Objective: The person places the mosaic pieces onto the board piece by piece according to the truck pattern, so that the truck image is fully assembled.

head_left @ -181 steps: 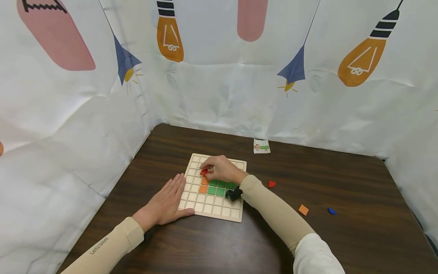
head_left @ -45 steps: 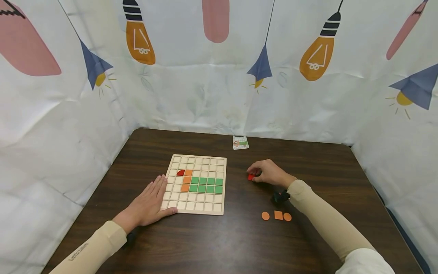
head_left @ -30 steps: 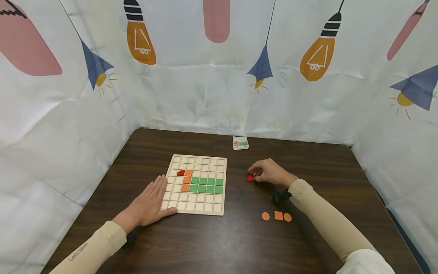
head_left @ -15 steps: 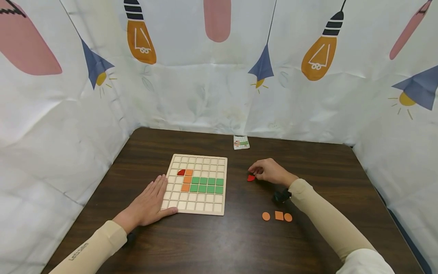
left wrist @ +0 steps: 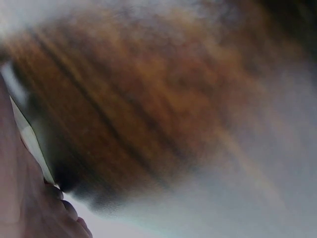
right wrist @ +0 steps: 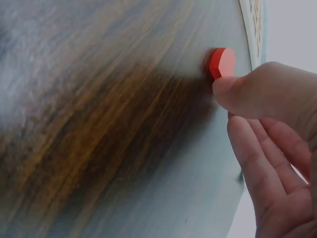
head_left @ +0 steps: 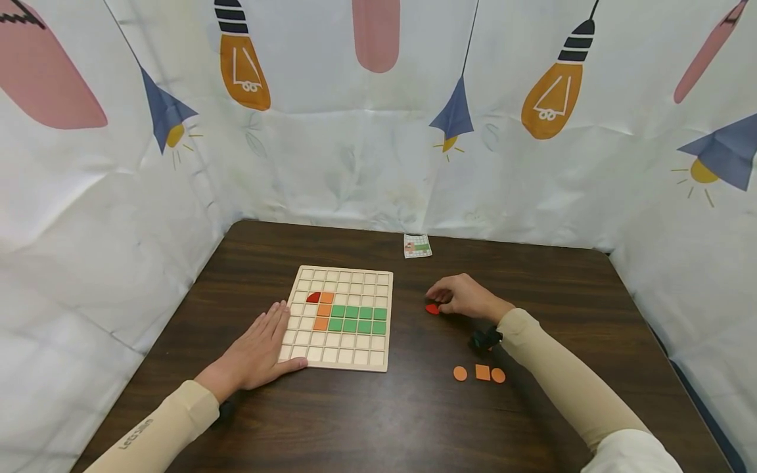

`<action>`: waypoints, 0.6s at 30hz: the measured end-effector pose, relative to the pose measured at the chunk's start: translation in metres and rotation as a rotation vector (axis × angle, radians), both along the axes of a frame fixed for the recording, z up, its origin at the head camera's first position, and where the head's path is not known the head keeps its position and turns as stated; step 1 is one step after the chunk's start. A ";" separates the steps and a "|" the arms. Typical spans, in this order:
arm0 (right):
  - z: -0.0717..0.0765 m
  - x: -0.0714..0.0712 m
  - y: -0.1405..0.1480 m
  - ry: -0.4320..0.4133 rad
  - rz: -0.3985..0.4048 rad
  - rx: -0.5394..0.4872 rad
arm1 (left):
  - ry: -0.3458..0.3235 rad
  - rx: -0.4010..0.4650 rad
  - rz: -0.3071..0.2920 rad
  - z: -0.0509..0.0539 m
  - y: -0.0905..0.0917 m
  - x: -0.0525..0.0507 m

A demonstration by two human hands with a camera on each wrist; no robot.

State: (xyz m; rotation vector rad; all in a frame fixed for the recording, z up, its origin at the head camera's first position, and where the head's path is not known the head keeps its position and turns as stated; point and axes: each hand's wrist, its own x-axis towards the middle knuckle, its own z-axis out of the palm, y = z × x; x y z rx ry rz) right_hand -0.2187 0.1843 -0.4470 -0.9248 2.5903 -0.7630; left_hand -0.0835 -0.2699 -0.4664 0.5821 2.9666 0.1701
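My left hand [head_left: 251,351] lies with straight fingers along the left edge of a pale wooden grid board [head_left: 345,357], thumb at its front edge. On the board sit a red quarter-circle tile [head_left: 313,297], a column of orange square tiles [head_left: 323,310] and two rows of green square tiles [head_left: 357,319]. Right of the board, my right hand [head_left: 464,295] pinches another red quarter-circle tile [head_left: 433,309] low over the table. In the right wrist view the thumb presses that red tile [right wrist: 224,62]; the index fingertip is hidden. The left wrist view is mostly blurred table.
A small printed card [head_left: 417,246] with a coloured grid pattern lies at the table's back edge. Nearer the front right are two orange round tiles [head_left: 460,374] and an orange square tile [head_left: 482,372]. White patterned cloth [head_left: 378,164] surrounds the dark wood table [head_left: 378,420].
My right hand has moved from the board to the table's right side, leaving one red tile on the board. Lately it turns the other red tile in its fingers. The left hand stays put.
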 end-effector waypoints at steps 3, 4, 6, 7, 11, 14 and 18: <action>0.001 0.001 -0.002 -0.009 0.019 0.013 | 0.000 -0.001 0.000 0.000 0.000 0.000; 0.001 0.001 -0.002 -0.015 0.029 0.018 | 0.001 -0.002 0.000 0.000 0.000 0.000; 0.002 0.001 -0.003 -0.028 0.049 0.029 | 0.002 -0.002 -0.001 0.000 0.000 0.000; 0.003 0.001 -0.004 -0.032 0.059 0.037 | 0.002 -0.001 -0.001 0.000 0.000 0.000; 0.004 0.000 -0.004 -0.041 0.084 0.063 | 0.006 0.002 0.000 -0.001 0.000 0.000; 0.004 0.000 -0.004 -0.041 0.092 0.068 | 0.010 0.003 0.001 -0.001 0.000 0.000; 0.005 0.000 -0.004 -0.032 0.106 0.067 | 0.011 0.005 0.000 0.000 0.000 0.000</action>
